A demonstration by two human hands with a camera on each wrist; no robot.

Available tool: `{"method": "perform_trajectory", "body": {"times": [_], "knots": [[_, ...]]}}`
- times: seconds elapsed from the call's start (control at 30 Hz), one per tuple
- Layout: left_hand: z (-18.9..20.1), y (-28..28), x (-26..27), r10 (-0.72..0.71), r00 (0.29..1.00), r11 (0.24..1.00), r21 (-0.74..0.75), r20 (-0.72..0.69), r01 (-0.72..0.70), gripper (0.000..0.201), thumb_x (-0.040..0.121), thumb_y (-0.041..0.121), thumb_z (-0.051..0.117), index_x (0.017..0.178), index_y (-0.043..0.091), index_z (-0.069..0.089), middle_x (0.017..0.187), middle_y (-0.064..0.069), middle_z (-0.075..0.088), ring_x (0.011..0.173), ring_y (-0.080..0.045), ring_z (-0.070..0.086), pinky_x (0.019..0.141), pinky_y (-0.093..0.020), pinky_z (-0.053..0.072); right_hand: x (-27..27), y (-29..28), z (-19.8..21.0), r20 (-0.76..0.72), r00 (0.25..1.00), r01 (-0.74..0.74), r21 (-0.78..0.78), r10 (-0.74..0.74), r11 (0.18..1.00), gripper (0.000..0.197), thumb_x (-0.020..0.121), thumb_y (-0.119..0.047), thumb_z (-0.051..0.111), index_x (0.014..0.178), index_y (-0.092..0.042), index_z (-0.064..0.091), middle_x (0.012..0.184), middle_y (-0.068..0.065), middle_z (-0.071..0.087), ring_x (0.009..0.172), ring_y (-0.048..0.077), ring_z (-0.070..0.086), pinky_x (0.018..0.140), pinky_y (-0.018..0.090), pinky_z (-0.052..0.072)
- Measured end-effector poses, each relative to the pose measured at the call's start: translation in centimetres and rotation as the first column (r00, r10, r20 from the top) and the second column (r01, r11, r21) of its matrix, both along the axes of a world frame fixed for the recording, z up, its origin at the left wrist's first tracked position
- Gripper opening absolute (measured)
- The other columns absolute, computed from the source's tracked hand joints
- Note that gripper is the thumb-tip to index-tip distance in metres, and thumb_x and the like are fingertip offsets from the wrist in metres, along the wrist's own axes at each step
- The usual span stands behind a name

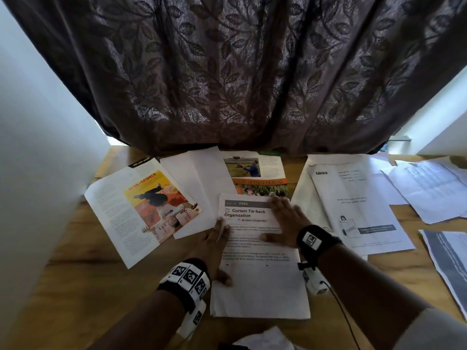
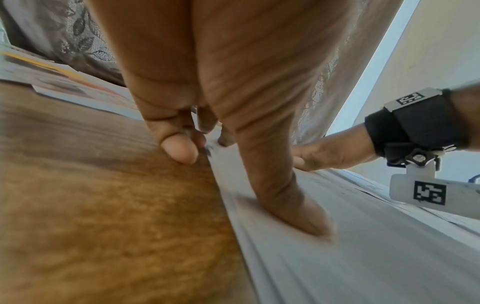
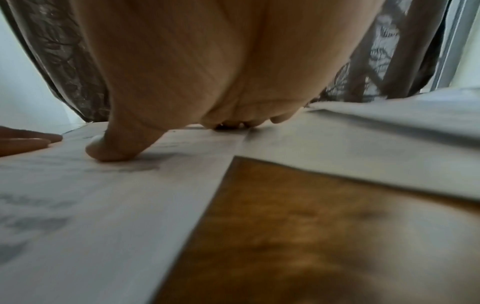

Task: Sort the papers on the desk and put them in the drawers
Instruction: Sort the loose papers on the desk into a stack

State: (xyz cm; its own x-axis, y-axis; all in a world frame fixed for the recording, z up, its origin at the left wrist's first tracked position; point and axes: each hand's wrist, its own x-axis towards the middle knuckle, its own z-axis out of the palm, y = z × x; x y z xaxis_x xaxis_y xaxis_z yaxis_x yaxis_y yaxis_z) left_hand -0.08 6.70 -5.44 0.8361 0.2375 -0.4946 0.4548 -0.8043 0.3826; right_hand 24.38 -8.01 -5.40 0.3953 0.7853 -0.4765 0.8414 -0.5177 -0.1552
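A stack of printed sheets (image 1: 260, 281), headed "Curtain Tie-back Organization", lies in the middle of the wooden desk (image 1: 101, 286). My right hand (image 1: 285, 219) lies flat on its upper right part, fingers straight. My left hand (image 1: 212, 245) sits at the stack's left edge: the thumb (image 2: 298, 216) presses on top and the fingertips (image 2: 182, 152) touch the desk along the edge. Whether any finger is under the sheets is hidden. In the right wrist view, my right thumb (image 3: 111, 152) presses the stack (image 3: 78, 205). No drawer is in view.
More papers lie around the stack: a magazine page (image 1: 141, 210) at the left, blank sheets (image 1: 197, 188), a photo page (image 1: 255, 173), a "blinkit" sheet (image 1: 353, 205) and loose prints (image 1: 429, 188) at the right. A crumpled paper (image 1: 265, 337) lies near me. A curtain (image 1: 227, 72) hangs behind.
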Motion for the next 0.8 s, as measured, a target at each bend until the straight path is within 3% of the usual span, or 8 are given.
{"method": "perform_trajectory", "body": {"times": [0.1,0.23,0.37,0.6,0.7,0.8], "knots": [[0.1,-0.1,0.0,-0.004,1.0,1.0,-0.007,-0.001,0.004,0.141,0.063,0.057,0.082,0.15,0.019,-0.022,0.14,0.004,-0.048,0.148,-0.031,-0.014,0.123,-0.047,0.007,0.2,-0.9,1.0,0.07,0.997,0.04,0.002,-0.04,0.999,0.134,0.066,-0.097,0.037,0.157,-0.016,-0.02,0.165,0.004,-0.023,0.152,0.024,-0.02,0.125,0.047,-0.005],[-0.3,-0.2,0.1,-0.017,1.0,1.0,0.018,-0.003,0.017,0.14,0.064,0.058,0.081,0.149,0.019,-0.023,0.14,0.003,-0.048,0.148,-0.032,-0.016,0.123,-0.049,0.008,-5.8,-0.8,1.6,-0.057,0.987,-0.144,0.112,0.151,0.983,0.138,0.064,-0.097,0.045,0.156,-0.019,-0.022,0.163,0.004,-0.027,0.15,0.024,-0.022,0.124,0.047,-0.005],[-0.9,0.4,0.3,-0.03,1.0,0.999,0.016,0.002,0.029,0.143,0.059,0.06,0.082,0.151,0.017,-0.019,0.141,0.003,-0.048,0.148,-0.032,-0.016,0.122,-0.05,0.008,-10.1,-3.2,0.8,-0.103,0.94,-0.327,0.006,0.326,0.945,0.139,0.066,-0.091,0.054,0.154,-0.019,-0.027,0.159,0.002,-0.036,0.148,0.022,-0.03,0.122,0.044,-0.014],[-0.3,0.1,0.3,0.0,1.0,1.0,-0.002,-0.028,0.0,0.145,0.058,0.057,0.085,0.151,0.017,-0.019,0.142,0.003,-0.048,0.148,-0.032,-0.015,0.123,-0.046,0.004,-4.3,-8.8,1.8,-0.045,0.994,-0.104,-0.11,0.1,0.988,0.152,0.053,-0.097,0.056,0.151,-0.02,-0.032,0.156,-0.001,-0.04,0.146,0.018,-0.033,0.118,0.041,-0.019],[1.7,-1.8,1.7,0.029,0.991,0.996,0.09,-0.134,-0.017,0.146,0.057,0.058,0.085,0.152,0.016,-0.018,0.15,-0.003,-0.043,0.147,-0.038,-0.015,0.121,-0.054,0.008,-3.8,-9.1,1.6,-0.039,0.992,-0.128,-0.122,0.124,0.984,0.153,0.051,-0.102,0.05,0.149,-0.019,-0.035,0.156,-0.001,-0.043,0.145,0.02,-0.036,0.118,0.042,-0.021],[3.5,-5.2,4.0,-0.061,0.986,0.978,0.186,-0.157,0.09,0.144,0.058,0.061,0.083,0.15,0.026,-0.022,0.153,-0.005,-0.04,0.143,-0.036,-0.027,0.115,-0.064,-0.008,-3.8,-9.0,1.7,-0.047,0.992,-0.124,-0.123,0.12,0.985,0.154,0.05,-0.103,0.047,0.149,-0.02,-0.035,0.154,-0.003,-0.044,0.143,0.018,-0.039,0.118,0.041,-0.023]]}}
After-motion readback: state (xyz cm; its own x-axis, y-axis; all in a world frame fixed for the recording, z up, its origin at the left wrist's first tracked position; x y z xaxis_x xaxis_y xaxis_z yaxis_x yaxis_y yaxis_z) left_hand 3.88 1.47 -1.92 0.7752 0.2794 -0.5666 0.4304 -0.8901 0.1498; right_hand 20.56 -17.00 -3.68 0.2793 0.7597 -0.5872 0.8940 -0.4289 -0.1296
